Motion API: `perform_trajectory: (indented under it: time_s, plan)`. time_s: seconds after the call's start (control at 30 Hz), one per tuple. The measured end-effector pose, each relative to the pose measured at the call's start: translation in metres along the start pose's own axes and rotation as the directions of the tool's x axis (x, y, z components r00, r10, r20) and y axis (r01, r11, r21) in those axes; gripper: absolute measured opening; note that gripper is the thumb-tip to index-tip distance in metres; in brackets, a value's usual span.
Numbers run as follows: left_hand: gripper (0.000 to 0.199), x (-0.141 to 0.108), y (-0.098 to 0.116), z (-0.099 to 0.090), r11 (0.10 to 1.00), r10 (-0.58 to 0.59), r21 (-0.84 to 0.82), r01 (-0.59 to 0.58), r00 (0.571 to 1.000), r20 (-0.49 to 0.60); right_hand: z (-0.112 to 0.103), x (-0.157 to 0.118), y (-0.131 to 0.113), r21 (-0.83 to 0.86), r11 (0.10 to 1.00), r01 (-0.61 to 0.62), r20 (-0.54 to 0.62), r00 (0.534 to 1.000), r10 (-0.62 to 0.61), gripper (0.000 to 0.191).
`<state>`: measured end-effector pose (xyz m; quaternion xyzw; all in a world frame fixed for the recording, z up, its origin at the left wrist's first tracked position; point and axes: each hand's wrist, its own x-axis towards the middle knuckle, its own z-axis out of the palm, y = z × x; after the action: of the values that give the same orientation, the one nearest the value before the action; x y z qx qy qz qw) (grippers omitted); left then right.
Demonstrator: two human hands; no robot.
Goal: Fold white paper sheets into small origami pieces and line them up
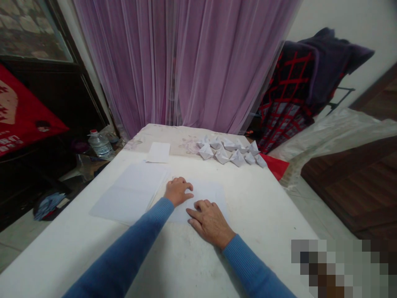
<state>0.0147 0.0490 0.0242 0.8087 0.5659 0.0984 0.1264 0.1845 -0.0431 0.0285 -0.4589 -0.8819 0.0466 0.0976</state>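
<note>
A sheet of white paper (214, 191) lies flat on the white table (198, 256) in front of me. Resting on its left part is my left hand (179, 191), thumb apart from the curled fingers. My right hand (212, 222) lies palm down over the near edge of the sheet, with its fingers spread. Neither hand has anything gripped in it. Left of the sheet is a stack of larger white paper (127, 192). Folded white paper shapes (237, 158), several in two rows, stand at the far right of the table.
A smaller white paper piece (159, 152) lies at the far left of the table. Purple curtains (217, 62) hang behind it. On the left stands a plastic water bottle (101, 145); on the right, clothes (294, 82) hang beside clear plastic sheeting (341, 132).
</note>
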Motion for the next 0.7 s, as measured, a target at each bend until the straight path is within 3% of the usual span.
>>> perform_trajectory:
  time_s: [0.33,0.7]
  plan:
    - [0.022,-0.001,0.0,0.0,1.0,0.008,0.016,-0.008,1.0,0.02,0.005,-0.01,0.004,0.027,1.0,-0.008,-0.052,0.999,0.009,0.026]
    - [0.021,-0.001,-0.001,0.001,1.0,0.017,0.018,-0.017,1.0,0.014,0.018,-0.033,0.016,0.102,0.995,-0.005,-0.246,0.969,0.03,0.024]
